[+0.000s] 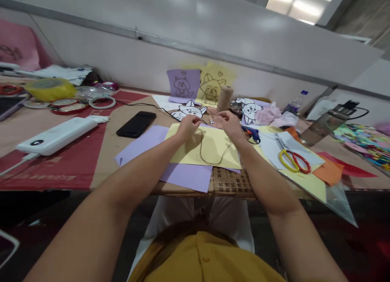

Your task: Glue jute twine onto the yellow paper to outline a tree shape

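Note:
A thin brown twine [210, 164] hangs in a U-shaped loop over a pale yellow sheet of paper [183, 154]. My left hand [189, 127] pinches near the twine's left end, its fingers closed. Opposite it, my right hand [230, 124] is closed with the twine's other side running up to it. The fingertips point toward each other with a small gap between them. Just beyond my left hand lies a white paper cut-out of a fox-like animal [190, 110]. Behind my right hand stands a spool of twine [224, 98].
Purple sheets [187, 177] lie under the yellow one. A black phone [136, 124] and white power bank [57, 136] are on the left. To the right are a blue glue gun [252, 134], scissors [294, 158] and a tilted bottle [327, 123]. Drawings [183, 85] lean against the wall.

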A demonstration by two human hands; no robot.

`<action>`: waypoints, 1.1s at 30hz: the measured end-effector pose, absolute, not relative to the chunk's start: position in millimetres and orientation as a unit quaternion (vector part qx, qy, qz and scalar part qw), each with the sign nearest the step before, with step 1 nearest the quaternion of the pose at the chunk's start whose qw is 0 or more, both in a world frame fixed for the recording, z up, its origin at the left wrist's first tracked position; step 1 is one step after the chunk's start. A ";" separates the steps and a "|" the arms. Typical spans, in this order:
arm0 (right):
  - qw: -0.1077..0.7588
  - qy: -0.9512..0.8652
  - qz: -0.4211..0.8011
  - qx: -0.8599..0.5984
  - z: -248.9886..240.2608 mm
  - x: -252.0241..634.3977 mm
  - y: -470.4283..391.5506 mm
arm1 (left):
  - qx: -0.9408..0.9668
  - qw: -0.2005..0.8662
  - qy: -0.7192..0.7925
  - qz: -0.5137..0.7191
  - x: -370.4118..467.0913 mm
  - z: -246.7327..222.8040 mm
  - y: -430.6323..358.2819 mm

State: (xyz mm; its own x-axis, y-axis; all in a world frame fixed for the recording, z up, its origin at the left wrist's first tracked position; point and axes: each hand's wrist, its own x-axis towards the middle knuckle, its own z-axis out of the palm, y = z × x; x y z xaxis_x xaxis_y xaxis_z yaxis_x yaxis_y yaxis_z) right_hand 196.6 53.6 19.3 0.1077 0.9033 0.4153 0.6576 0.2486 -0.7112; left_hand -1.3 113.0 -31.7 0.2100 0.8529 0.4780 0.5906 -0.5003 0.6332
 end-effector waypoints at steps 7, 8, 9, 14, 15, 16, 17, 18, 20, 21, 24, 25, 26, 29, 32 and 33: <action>0.428 -0.693 0.145 -0.562 18.8 204.8 47.7 | 0.830 0.174 0.415 0.330 -21.4 -35.8 109.3; 0.420 -0.705 0.142 -0.553 18.8 202.4 45.6 | 0.835 0.170 0.412 0.323 -22.6 -35.1 109.4; 0.407 -0.721 0.137 -0.544 18.4 199.9 43.5 | 0.841 0.166 0.409 0.314 -23.7 -34.5 109.4; 0.336 -0.779 0.115 -0.517 11.4 192.0 38.6 | 0.869 0.146 0.389 0.268 -26.1 -32.6 107.2; 0.334 -0.781 0.113 -0.516 9.4 191.7 39.0 | 0.875 0.142 0.384 0.259 -26.2 -32.4 106.7; 0.334 -0.782 0.111 -0.515 7.4 191.9 39.8 | 0.879 0.138 0.380 0.251 -26.3 -32.2 106.3; 0.333 -0.783 0.109 -0.514 5.6 192.3 40.9 | 0.883 0.134 0.378 0.244 -26.5 -32.2 106.2; 0.332 -0.783 0.107 -0.514 3.9 193.1 42.2 | 0.885 0.129 0.377 0.240 -26.8 -32.3 106.3; 0.331 -0.783 0.104 -0.516 1.2 195.1 44.5 | 0.884 0.118 0.384 0.237 -27.9 -33.1 107.3; 0.332 -0.782 0.102 -0.517 0.2 196.2 45.4 | 0.882 0.114 0.391 0.237 -28.6 -33.7 108.1; 0.334 -0.781 0.094 -0.520 -1.2 198.7 46.4 | 0.874 0.106 0.408 0.241 -30.9 -36.5 111.2; 0.331 -0.784 0.094 -0.518 -1.4 199.2 46.3 | 0.873 0.107 0.410 0.242 -31.4 -37.6 112.3; 0.324 -0.789 0.095 -0.514 -1.6 199.4 46.1 | 0.872 0.108 0.411 0.244 -31.8 -38.6 113.4; 0.298 -0.809 0.104 -0.496 -2.9 198.6 45.5 | 0.867 0.114 0.414 0.251 -32.2 -41.1 116.6; 0.285 -0.823 0.113 -0.478 -6.4 196.7 45.6 | 0.865 0.122 0.411 0.258 -32.4 -43.0 119.3; 0.285 -0.830 0.113 -0.466 -7.8 196.1 45.8 | 0.866 0.125 0.409 0.260 -32.6 -43.5 120.0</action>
